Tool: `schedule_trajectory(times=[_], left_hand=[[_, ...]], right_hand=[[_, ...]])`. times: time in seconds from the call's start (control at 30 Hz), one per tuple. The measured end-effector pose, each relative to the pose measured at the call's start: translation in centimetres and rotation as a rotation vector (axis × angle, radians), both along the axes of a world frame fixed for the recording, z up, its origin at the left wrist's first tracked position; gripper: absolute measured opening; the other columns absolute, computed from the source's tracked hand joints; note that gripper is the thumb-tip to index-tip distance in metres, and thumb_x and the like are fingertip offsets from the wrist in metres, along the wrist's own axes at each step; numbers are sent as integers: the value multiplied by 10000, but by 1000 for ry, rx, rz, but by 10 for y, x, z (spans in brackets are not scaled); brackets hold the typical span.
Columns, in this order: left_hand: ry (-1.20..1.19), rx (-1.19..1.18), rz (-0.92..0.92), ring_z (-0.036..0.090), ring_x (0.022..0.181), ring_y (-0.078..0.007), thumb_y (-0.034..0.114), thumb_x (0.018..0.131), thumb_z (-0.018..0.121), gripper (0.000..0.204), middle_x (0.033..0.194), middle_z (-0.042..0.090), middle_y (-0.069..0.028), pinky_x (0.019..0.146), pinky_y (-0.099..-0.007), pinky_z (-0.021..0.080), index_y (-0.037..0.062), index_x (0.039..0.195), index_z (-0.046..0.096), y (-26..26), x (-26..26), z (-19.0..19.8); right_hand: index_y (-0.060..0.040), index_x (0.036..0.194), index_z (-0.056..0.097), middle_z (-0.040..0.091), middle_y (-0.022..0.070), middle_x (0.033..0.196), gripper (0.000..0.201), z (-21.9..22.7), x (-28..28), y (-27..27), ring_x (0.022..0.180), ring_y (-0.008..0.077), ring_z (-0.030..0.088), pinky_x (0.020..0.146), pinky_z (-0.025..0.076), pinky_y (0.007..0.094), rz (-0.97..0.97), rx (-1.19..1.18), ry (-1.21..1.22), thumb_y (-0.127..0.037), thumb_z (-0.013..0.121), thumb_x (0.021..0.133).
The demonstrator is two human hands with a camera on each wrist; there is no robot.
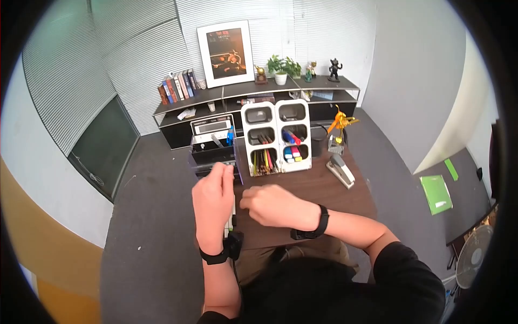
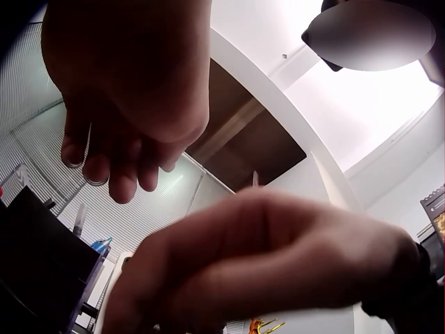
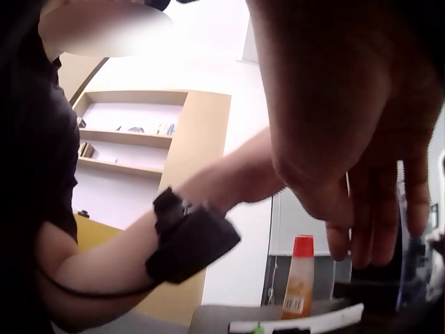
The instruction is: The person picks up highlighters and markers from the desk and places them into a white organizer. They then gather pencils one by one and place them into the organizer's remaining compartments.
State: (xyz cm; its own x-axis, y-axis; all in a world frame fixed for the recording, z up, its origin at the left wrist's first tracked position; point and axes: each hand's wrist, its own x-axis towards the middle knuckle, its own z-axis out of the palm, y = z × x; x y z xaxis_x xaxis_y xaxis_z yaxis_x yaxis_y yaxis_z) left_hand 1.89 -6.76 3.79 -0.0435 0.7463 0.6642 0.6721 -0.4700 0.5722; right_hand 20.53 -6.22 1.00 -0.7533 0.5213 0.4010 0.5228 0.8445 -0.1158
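My left hand [image 1: 213, 197] is raised over the desk's left side, just in front of a dark desk organizer [image 1: 211, 156]. Its fingers [image 2: 122, 182] are loosely bent, and nothing shows between them. To its right is my right hand [image 1: 278, 205], held over the desk with relaxed fingers [image 3: 361, 236] pointing down and no object in them. A small gap separates the two hands in the head view. Below them, a white strip-like thing [image 3: 327, 321] and a red-capped bottle [image 3: 299, 278] stand out in the right wrist view.
A white compartment rack [image 1: 278, 135] with pencils and markers stands at the desk's back. Right of it are a grey stapler [image 1: 340, 171] and a gold-orange figurine [image 1: 341, 121]. Behind the desk runs a low cabinet [image 1: 189, 131] bearing books, a framed picture and plants.
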Motion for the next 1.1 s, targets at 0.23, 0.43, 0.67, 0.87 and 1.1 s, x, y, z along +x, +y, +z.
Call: schedule_trajectory(times=[0.23,0.43,0.67,0.87,1.1], left_hand=[[-97,-50,-24,534,549,-85,211,1133,635,307,615,584,-28,541,-303,414,8,903,622,-3,-3,6],[-138,-53,-52,591,529,-270,184,1087,704,266,634,608,-126,558,-377,465,16,906,608,-3,0,5],[-95,-83,-78,609,531,-275,184,1080,713,267,636,622,-129,557,-380,472,19,899,608,-2,0,5],[-53,-83,-104,651,555,-300,177,1063,730,267,647,652,-141,571,-386,495,16,885,615,-5,4,6],[-28,-112,-92,665,566,-309,175,1047,744,260,655,668,-139,579,-386,502,19,874,628,-8,1,10]], right_hand=[[-25,1273,736,685,65,1209,418,-69,-18,-15,1143,253,634,942,572,382,113,7,27,-63,743,857],[-43,1254,751,674,95,1263,399,-64,-2,-23,1163,279,633,989,557,393,-8,-7,59,-36,732,855],[-61,1292,745,638,147,1448,434,-63,26,-16,1391,326,550,1091,518,427,-166,44,31,-21,728,860],[-76,1233,755,618,149,1509,350,-73,24,-21,1443,327,522,1101,517,421,-143,119,56,-59,725,885],[-93,1114,737,690,97,1324,164,-67,27,-22,1332,279,587,1027,527,412,-115,96,69,-137,734,955]])
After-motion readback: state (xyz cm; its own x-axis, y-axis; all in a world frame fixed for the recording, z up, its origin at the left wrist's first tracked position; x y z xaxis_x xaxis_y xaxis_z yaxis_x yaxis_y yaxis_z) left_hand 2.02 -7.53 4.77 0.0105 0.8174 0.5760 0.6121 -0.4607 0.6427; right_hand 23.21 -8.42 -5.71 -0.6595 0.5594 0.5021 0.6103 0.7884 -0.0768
